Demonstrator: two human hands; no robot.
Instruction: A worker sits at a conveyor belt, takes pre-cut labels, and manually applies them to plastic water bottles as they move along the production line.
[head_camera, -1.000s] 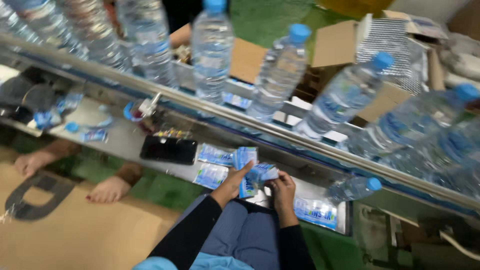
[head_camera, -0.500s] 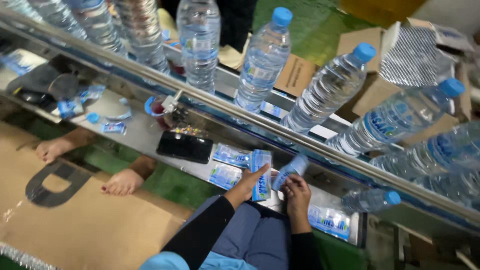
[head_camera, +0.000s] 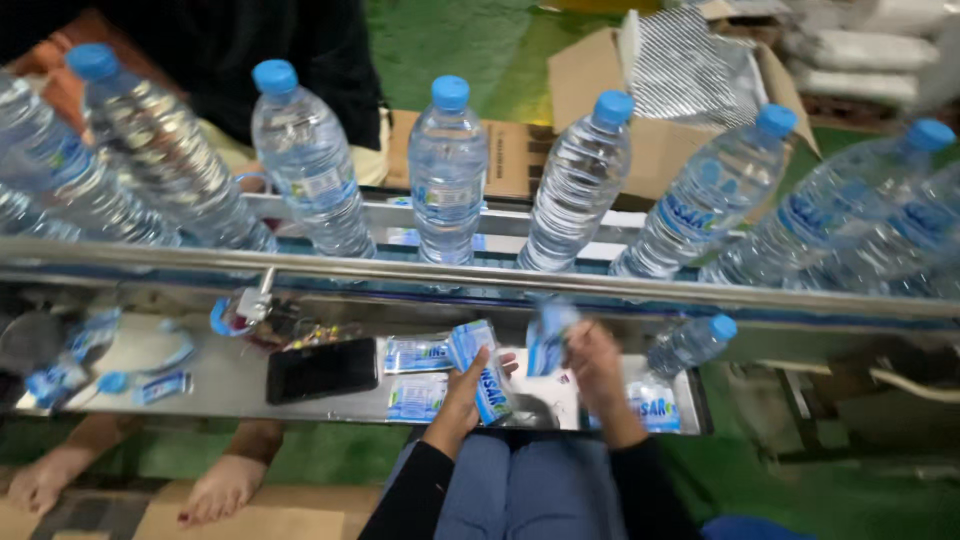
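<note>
Label stack (head_camera: 482, 370): blue-and-white bottle labels, gripped in left hand (head_camera: 465, 392) above the near edge of the metal shelf (head_camera: 230, 385).
Single label (head_camera: 548, 338): pinched in right hand (head_camera: 595, 362), raised toward the rail; blurred.
Loose labels (head_camera: 418, 375): flat on shelf, just left of the left hand.
Phone (head_camera: 322, 370): dark, lying further left on shelf.
Small bottle (head_camera: 690, 345): on its side, right of right hand.
Water bottles (head_camera: 447, 175): upright row on the conveyor (head_camera: 400, 272), far side.
Cardboard boxes (head_camera: 660, 120): beyond the conveyor.

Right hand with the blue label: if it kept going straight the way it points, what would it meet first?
Probably the steel guide rail just beyond the right hand, then the water bottles behind it; depth is unclear.
</note>
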